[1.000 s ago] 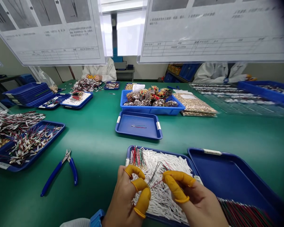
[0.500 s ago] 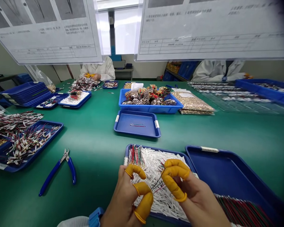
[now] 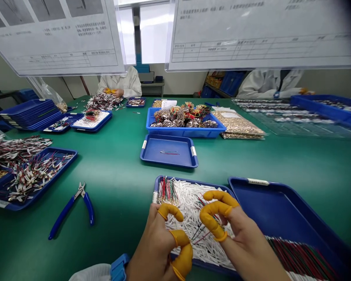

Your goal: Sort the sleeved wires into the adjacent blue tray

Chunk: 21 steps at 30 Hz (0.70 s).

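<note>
Both my hands wear yellow finger cots and hang over a blue tray [image 3: 193,182] heaped with white-sleeved wires [image 3: 187,201]. My left hand [image 3: 159,246] is at the tray's near edge, its fingers curled and apart, with nothing visible in them. My right hand [image 3: 236,230] curves over the heap, close to thin coloured wires [image 3: 200,234]. Those wires pass beneath its fingertips, so any hold is hidden. A bunch of red and green wire ends [image 3: 166,190] stands at the tray's far left corner.
A blue tray [image 3: 266,207] lies to the right, with red-and-green wires [image 3: 298,257] at lower right. Blue-handled side cutters [image 3: 73,210] rest to the left, beside a wire-filled tray [image 3: 58,150]. Co-workers in white coats [image 3: 119,84] sit across the table.
The view has tilted slightly, shifting the table upward in the picture. My right fingers have curled lower toward the heap, and the thin wires between my hands sit lower.
</note>
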Available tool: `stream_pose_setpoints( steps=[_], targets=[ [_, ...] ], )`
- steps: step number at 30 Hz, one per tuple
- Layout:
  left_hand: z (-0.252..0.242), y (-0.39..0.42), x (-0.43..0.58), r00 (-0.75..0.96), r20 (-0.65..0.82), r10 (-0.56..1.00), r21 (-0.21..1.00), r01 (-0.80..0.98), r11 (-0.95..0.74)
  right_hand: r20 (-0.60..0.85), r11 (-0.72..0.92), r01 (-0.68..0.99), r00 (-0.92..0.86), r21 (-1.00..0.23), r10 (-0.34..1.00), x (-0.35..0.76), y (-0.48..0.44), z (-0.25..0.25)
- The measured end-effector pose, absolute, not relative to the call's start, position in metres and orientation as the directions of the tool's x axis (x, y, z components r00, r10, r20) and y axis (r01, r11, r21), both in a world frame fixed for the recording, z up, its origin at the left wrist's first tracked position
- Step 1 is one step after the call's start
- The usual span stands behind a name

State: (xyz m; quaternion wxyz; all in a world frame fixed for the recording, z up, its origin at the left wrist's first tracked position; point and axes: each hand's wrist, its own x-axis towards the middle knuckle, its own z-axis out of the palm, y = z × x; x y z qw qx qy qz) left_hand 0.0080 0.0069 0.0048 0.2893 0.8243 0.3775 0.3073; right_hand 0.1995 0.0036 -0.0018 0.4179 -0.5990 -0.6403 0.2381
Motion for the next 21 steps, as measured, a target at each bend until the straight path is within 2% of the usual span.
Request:
stream_pose_setpoints(
  steps=[3, 6, 9, 11, 14, 16, 21],
  targets=[
    [0.005, 0.006, 0.008, 0.514, 0.277, 0.812, 0.713, 0.456, -0.532, 0.374, 0.117, 0.731, 0.199, -0.673, 0.906, 0.215, 0.009, -0.006],
    [0.005, 0.005, 0.007, 0.426, 0.28, 0.86, 0.731, 0.486, -0.479, 0.47, 0.13, 0.858, 0.14, -0.498, 0.872, 0.228, 0.011, -0.003],
    [0.005, 0.007, 0.005, 0.331, 0.282, 0.901, 0.781, 0.467, -0.416, 0.342, 0.343, 0.858, -0.213, -0.383, 0.915, 0.219, 0.007, -0.001],
    [0.006, 0.009, 0.003, 0.304, 0.278, 0.911, 0.806, 0.442, -0.393, 0.265, 0.409, 0.867, -0.338, -0.285, 0.903, 0.205, 0.002, -0.002],
    [0.006, 0.01, 0.003, 0.285, 0.268, 0.92, 0.818, 0.437, -0.373, 0.241, 0.394, 0.909, -0.355, -0.139, 0.903, 0.185, -0.002, -0.002],
    [0.005, 0.01, 0.004, 0.271, 0.264, 0.926, 0.817, 0.447, -0.364, 0.228, 0.391, 0.916, -0.364, -0.086, 0.903, 0.179, -0.002, -0.001],
    [0.003, 0.009, 0.004, 0.294, 0.248, 0.923, 0.806, 0.466, -0.365, 0.229, 0.359, 0.931, -0.335, -0.068, 0.914, 0.181, 0.003, -0.004]
  ],
)
